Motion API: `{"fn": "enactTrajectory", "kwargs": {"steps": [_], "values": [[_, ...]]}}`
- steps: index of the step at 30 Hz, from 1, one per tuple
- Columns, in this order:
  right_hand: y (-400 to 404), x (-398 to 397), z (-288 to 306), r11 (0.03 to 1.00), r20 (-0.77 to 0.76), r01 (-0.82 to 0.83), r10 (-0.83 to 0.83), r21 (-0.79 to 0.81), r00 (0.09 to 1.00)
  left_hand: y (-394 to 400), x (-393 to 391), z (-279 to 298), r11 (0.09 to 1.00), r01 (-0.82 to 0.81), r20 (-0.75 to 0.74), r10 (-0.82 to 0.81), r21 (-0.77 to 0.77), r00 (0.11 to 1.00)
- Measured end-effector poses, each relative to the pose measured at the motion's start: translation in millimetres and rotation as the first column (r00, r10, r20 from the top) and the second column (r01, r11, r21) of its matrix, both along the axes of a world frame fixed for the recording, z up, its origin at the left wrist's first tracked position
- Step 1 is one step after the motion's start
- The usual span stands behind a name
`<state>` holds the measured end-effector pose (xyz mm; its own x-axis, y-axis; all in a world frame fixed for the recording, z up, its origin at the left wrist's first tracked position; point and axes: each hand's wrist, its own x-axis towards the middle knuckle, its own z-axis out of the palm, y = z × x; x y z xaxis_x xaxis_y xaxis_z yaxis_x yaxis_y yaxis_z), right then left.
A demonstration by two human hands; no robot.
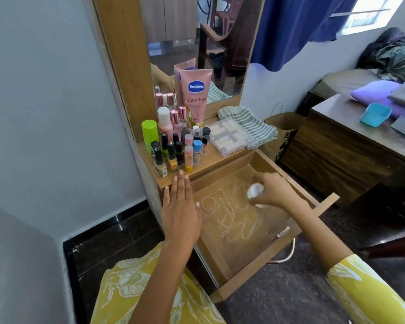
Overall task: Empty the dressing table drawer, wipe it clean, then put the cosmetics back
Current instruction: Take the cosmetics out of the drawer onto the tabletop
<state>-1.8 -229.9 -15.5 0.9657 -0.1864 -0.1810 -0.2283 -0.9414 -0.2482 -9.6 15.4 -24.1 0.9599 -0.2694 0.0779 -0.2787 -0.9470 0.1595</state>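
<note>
Clearly the drawer [222,272] stands pulled wide out of the dressing table [206,163] and looks bare of cosmetics but for one small pale thing [255,191] that the right hand [272,191] grips with curled fingers just above the drawer floor; the left hand [179,208] lies flat and spread, fingers straight, on the table edge beside the drawer. The cosmetics [173,146] are crowded on the table top by the mirror [197,43]: nail polish bottles, a green canister [149,134], a pink Vaseline tube [195,90], and a clear compartment box [229,137] lying partly on a folded striped cloth [250,123]. I judge emptying is on its last item, so it should be lifted straight up and set in a free gap at the table front, not pushed in among the tall bottles, which would topple easily. The striped cloth is the likely wiper, and the box would have to come off it first. The chalky white streaks [227,211] on the drawer floor call for firm strokes into the corners. What the gripped thing is stays unclear, blurred and half covered by fingers, and the drawer's near inner corner is hidden by its front panel
</note>
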Motion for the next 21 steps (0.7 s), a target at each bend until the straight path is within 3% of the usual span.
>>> {"fn": "enactTrajectory", "kwargs": {"steps": [3, 7, 12, 21], "values": [[24, 13, 30, 0.989, 0.252, -0.097, 0.065, 0.115, 0.965, -1, 0, 0, 1.000, -0.007, -0.018, 0.007, -0.002, 1.000], [43, 42, 50, 0.966, 0.509, -0.116, -0.019, 0.232, 0.860, -2, 1, 1, 1.000, -0.017, -0.045, 0.017, 0.011, 0.999], [49, 85, 45, 0.982, 0.588, -0.079, -0.039, 0.173, 0.808, -1, 1, 0, 1.000, -0.013, -0.040, 0.012, -0.019, 0.999], [51, 90, 18, 0.962, 0.622, -0.005, -0.173, 0.273, 0.764, -1, 1, -3, 0.998, -0.016, -0.013, 0.015, -0.057, 1.000]]}}
